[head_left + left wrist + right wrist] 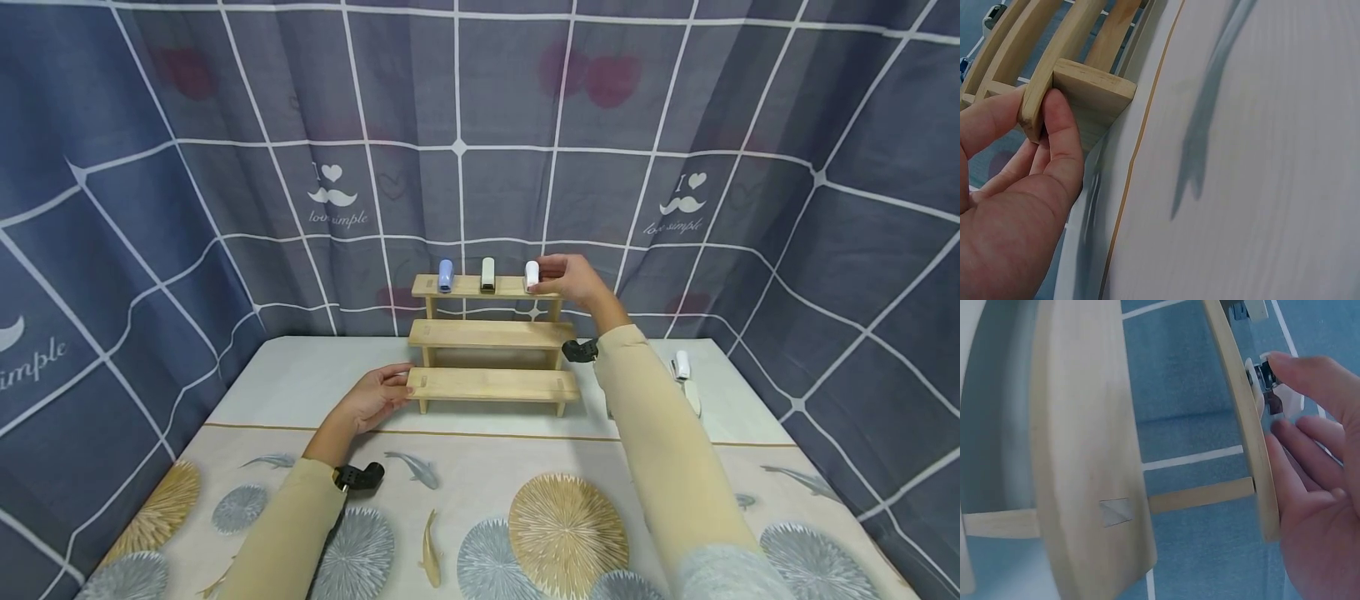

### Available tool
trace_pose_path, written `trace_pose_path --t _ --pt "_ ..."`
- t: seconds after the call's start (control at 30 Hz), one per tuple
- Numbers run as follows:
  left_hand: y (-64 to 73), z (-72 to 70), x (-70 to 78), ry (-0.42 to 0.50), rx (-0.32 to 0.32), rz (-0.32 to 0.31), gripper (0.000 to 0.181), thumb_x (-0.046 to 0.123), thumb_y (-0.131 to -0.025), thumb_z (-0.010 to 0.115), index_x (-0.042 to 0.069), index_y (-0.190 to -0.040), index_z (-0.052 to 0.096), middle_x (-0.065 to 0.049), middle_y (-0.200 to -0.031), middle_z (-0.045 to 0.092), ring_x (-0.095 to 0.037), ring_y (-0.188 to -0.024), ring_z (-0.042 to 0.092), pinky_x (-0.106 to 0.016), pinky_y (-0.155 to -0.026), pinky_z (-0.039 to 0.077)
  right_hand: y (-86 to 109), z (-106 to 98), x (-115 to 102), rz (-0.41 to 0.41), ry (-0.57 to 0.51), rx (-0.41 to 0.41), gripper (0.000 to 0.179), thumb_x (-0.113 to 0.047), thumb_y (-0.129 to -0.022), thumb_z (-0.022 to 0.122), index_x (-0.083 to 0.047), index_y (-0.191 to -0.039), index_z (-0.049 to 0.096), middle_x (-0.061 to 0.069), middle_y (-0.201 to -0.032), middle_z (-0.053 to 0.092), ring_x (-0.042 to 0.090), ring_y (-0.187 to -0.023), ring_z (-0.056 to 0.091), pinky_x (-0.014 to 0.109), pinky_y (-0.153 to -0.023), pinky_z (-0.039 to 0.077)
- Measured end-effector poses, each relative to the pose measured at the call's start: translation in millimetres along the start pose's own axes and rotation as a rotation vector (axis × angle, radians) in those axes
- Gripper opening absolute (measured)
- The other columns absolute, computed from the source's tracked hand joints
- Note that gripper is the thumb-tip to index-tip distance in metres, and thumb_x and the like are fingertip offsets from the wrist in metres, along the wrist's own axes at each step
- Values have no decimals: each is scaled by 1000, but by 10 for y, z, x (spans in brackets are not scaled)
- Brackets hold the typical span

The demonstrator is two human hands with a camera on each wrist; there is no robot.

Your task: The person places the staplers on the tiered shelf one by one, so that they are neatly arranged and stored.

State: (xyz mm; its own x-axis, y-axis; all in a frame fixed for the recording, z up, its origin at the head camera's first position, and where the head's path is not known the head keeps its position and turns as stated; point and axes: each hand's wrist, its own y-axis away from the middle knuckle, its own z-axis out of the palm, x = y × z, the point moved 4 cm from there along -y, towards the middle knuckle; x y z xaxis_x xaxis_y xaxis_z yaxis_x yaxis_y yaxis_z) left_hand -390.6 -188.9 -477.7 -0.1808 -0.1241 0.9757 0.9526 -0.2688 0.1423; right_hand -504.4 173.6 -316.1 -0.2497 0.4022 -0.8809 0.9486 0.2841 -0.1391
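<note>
A three-tier wooden stand [491, 333] stands on the table against the curtain. My left hand [371, 398] pinches the left end of its lowest board between thumb and fingers, plain in the left wrist view. On the top board stand a blue mini stapler [446, 276], a pale green mini stapler [488, 275] and a white mini stapler [532, 275]. At the right end of that board, my right hand [573, 279] holds the white one. Its metal mechanism shows in the right wrist view between thumb and fingers.
Right of the stand, partly behind my right sleeve, lie another white stapler [681, 365] and a pale item [692, 396]. A checked curtain [495, 192] closes off the back and both sides. The tablecloth [420, 533] has a fish and round-leaf print.
</note>
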Motion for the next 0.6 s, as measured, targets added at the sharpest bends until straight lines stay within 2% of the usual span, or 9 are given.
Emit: trace_pose_path --t 0.13,0.27,0.47,0.6 --pt "3 -1 4 -11 15 -7 67 -14 -94 58 -7 -156 32 2 -106 69 -9 -94 70 -22 -82 61 84 -29 26 -36 17 51 72 -13 -87 82 1 -150 49 20 -151 53 35 -139 52 45 -117 45" --pt "-1 0 5 -14 24 -15 67 -14 -94 59 -6 -155 34 2 -107 69 -9 -95 70 -23 -84 61 236 -90 62 -68 -15 125 70 -17 -89 80 -2 -150 49 18 -154 50 37 -141 50 47 -118 44" --pt "1 -5 7 -15 11 -10 68 -14 -94 58 -7 -156 31 2 -106 69 -9 -94 70 -22 -84 61 491 -156 150 -154 -74 220 69 -16 -89 81 2 -148 50 23 -153 49 39 -141 50 39 -116 46" --pt "10 0 7 -11 1 -4 68 -13 -95 58 -8 -156 29 2 -106 69 -8 -94 70 -22 -85 61 659 -196 259 -178 -101 257 67 -15 -88 83 3 -145 53 20 -152 52 36 -140 52 32 -112 49"
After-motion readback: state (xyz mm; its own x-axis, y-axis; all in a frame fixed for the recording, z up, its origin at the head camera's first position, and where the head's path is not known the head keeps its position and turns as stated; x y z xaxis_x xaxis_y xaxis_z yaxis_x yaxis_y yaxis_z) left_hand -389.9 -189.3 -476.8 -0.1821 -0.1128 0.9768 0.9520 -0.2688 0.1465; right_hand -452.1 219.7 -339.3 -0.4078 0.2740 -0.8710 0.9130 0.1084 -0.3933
